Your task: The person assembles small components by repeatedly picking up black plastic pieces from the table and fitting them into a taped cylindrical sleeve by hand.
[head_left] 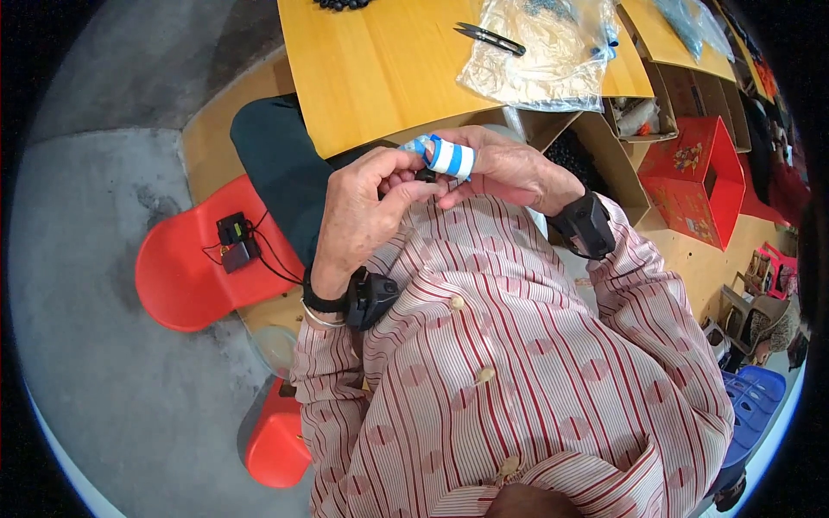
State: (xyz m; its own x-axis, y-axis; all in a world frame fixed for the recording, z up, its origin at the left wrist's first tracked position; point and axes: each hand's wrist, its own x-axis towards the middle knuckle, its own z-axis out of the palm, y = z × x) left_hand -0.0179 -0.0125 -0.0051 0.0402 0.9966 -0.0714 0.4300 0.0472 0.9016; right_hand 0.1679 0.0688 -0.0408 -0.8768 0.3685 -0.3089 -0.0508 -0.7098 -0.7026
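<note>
My left hand (363, 207) and my right hand (514, 173) meet in front of my chest, just off the near edge of the table, with their fingertips drawn together. Pinched between them is a small dark piece (426, 174), mostly hidden by the fingers, so its kind cannot be made out. Blue-and-white striped tape (452, 159) wraps a finger of my right hand, and a bit of blue covering shows at the fingertips beside it. Each wrist wears a black strapped device.
Thread snips (490, 39) and a clear plastic bag (540, 69) lie on the yellow table (371, 69). Right of it stand an open carton (609, 164) of small black pieces and a red box (691, 173). A red chair (186, 268) with a cabled black device is at left.
</note>
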